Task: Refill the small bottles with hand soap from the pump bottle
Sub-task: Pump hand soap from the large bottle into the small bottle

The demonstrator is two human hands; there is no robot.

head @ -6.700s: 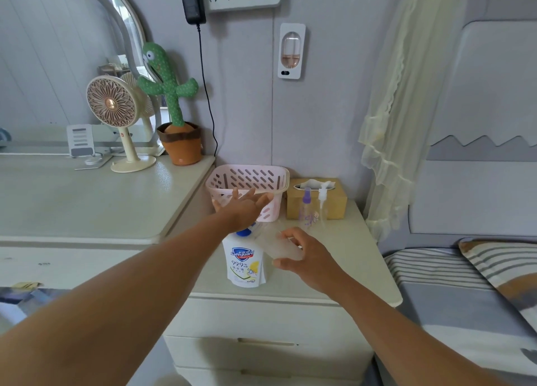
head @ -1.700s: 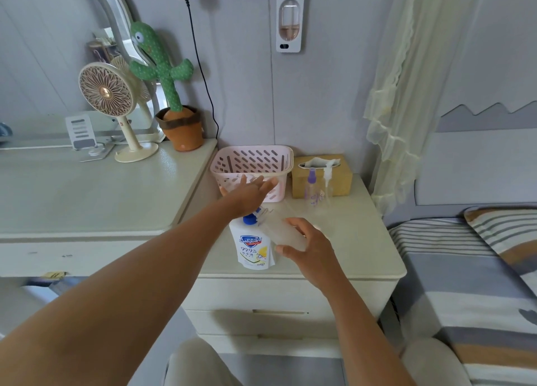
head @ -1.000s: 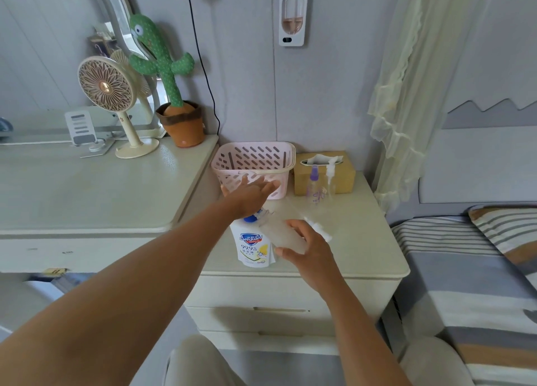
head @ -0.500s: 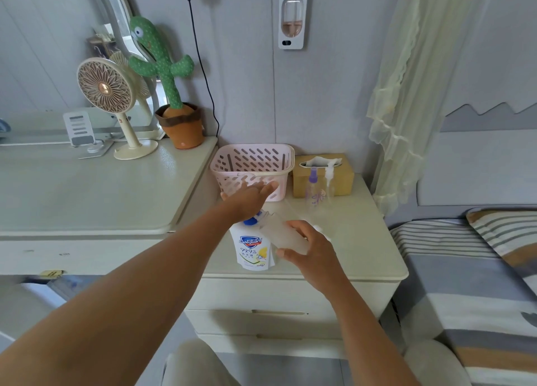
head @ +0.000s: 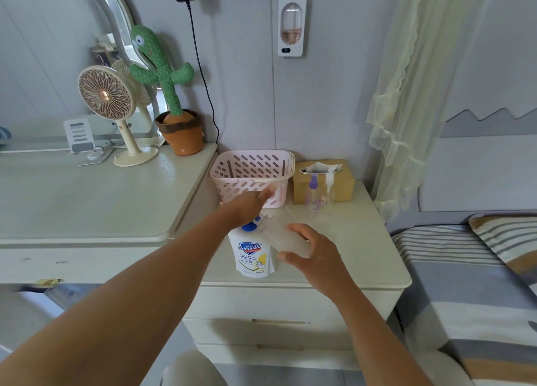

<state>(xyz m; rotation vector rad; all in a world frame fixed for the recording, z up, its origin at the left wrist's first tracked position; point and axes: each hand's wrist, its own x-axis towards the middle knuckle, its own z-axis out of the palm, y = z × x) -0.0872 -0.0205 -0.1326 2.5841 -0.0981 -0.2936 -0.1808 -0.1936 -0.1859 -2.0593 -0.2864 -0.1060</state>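
The fingers of the right hand were curled, with the thumb underneath, round a frosted bottle just right of the frame's centre. They held it off the surface. The bottle was tilted, its long axis running from lower right up to upper left, so its open end pointed at the blue pump head and lay almost against it. Whether the mouth sat squarely under the nozzle could not be told. The left hand lay flat over that pump head, fingers straight and stretched toward the top of the frame, gripping nothing. It was clearly the nearer hand for pressing. Below it the pump bottle stood upright near the front edge of the surface, label toward the camera. By count there was one pump bottle and three small bottles. One was in hand, and a purple-capped bottle and a white-topped bottle stood side by side above and to the right. Behind those two sat one tissue box, and to its left one pink basket.
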